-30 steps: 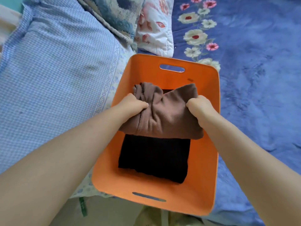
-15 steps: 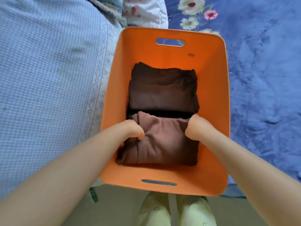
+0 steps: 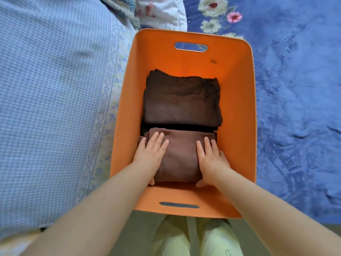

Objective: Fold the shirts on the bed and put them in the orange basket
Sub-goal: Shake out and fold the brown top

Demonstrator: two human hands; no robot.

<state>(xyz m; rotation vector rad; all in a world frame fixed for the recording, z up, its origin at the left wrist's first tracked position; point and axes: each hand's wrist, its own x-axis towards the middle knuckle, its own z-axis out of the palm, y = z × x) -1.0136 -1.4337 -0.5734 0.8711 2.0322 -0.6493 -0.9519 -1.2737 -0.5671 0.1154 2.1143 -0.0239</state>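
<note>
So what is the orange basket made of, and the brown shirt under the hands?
The orange basket looks like smooth, matte plastic: plain flat walls, rounded corners and cut-out handle slots. It could be a stiff foam sheet; the picture leaves that open. The brown shirt looks like soft knit cloth, maybe cotton: it folds, creases and has a dull, slightly fuzzy face.
</note>
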